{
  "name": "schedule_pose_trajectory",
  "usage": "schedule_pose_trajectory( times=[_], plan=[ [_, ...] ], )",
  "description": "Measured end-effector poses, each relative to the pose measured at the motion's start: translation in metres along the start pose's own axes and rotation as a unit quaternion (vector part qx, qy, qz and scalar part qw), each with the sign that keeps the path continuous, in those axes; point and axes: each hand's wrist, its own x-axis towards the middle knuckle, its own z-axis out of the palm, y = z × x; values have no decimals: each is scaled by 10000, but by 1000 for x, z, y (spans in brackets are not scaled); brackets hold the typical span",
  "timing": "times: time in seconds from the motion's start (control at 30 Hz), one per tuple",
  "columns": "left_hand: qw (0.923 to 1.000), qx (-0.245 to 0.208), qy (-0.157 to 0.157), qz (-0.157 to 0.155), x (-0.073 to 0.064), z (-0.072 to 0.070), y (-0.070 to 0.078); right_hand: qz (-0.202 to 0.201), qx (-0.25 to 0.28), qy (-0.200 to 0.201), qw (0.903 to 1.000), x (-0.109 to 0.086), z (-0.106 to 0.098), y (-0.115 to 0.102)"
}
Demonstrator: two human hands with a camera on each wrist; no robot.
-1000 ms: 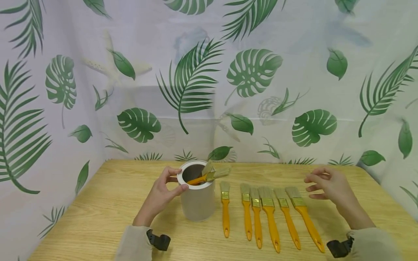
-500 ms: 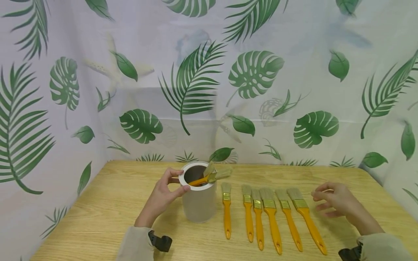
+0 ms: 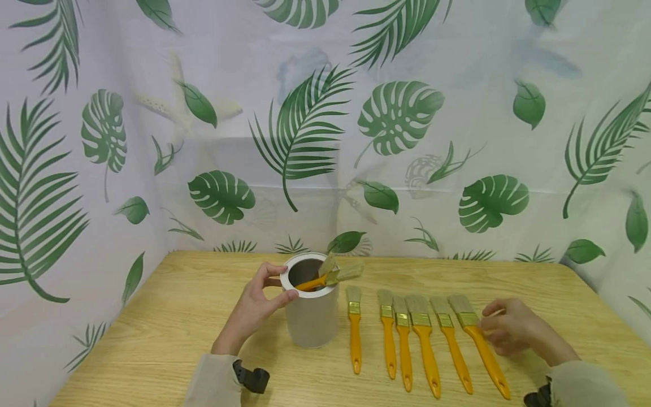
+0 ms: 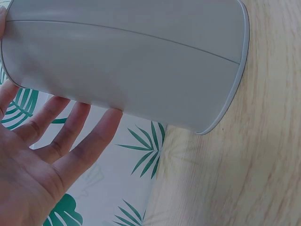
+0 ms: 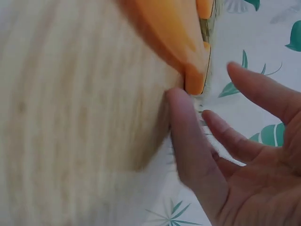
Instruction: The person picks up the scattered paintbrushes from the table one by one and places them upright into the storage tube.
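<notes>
My left hand [image 3: 254, 305] holds a light grey cylindrical can [image 3: 312, 322] with a white rim, thumb and fingers at its upper left side. Its fingers [image 4: 80, 132] touch the can's wall in the left wrist view. Paintbrushes with orange handles [image 3: 311, 284] lean inside the can, bristles [image 3: 350, 272] sticking out over the right rim. My right hand [image 3: 521, 328] is beside the rightmost paintbrush [image 3: 489, 362], which lies on the table. In the right wrist view one fingertip is right at that brush's orange handle [image 5: 174, 33], while the other fingers stand apart from it.
Several more paintbrushes, among them a middle one [image 3: 426, 350] and a leftmost one [image 3: 355, 339], lie in a row between can and right hand, bristles away from me. The wooden table [image 3: 152, 350] ends at a leaf-patterned cloth [image 3: 305, 215].
My right hand has come down and then left, closer to the rightmost paintbrush. The left hand keeps its hold on the can. The head view has shifted slightly.
</notes>
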Motion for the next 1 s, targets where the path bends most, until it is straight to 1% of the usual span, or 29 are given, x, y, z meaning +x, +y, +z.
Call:
schedule_pose_trajectory(
  times=[0.07,0.17,0.23,0.3,0.5,0.6,0.77,1.0],
  plan=[
    [10000,11,-4,0,0,0,0,115,-69,-88,9999,0,1,0],
    [10000,39,-10,-3,0,0,0,135,-269,-188,9994,1,5,0],
    [10000,52,-10,-7,1,0,0,117,-364,-174,9991,0,7,-1],
    [10000,47,-3,-18,1,0,0,12,-520,-153,9985,1,10,-2],
    [10000,43,7,-42,0,1,1,-118,-879,72,9960,2,12,-3],
    [10000,9,-7,-39,0,1,0,-74,-811,124,9966,2,12,-3],
    [10000,-29,-8,-40,0,1,-1,62,-477,138,9988,0,12,0],
    [10000,11,26,-56,0,1,0,-25,-88,255,9996,0,1,-1]
  ],
)
